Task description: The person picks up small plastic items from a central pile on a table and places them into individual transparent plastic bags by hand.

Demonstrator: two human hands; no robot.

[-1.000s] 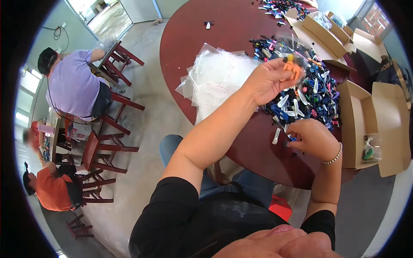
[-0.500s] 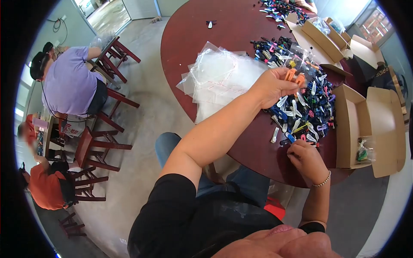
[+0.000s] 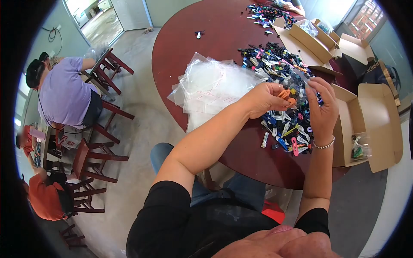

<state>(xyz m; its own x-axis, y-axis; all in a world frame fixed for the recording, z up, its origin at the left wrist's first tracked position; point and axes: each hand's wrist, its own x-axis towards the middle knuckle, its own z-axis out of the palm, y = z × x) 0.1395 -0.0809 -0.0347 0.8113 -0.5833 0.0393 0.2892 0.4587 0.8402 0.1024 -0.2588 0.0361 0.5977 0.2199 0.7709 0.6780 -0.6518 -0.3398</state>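
My left hand [image 3: 267, 101] is closed around orange hair clips [image 3: 286, 96], held over the pile. A clear plastic bag [image 3: 297, 79] is spread between my two hands. Its far edge is pinched by my right hand [image 3: 323, 105], which is raised at the right with a beaded bracelet on the wrist. Beneath both hands lies a large heap of mixed hair clips [image 3: 269, 60], mostly black, white and blue, with some pink and yellow. A pink clip [image 3: 294, 146] lies at the heap's near edge.
Flat clear bags [image 3: 211, 81] are stacked left of the heap on the round dark-red table [image 3: 180, 47]. Open cardboard boxes [image 3: 347, 124] stand at the right. Another person's arm [image 3: 292, 7] is by a farther clip pile. Co-workers [image 3: 69, 92] sit at the left near wooden stools.
My right hand has risen from the heap's near edge to the clear bag beside my left hand. My left hand still holds the orange clips. The view has shifted slightly.
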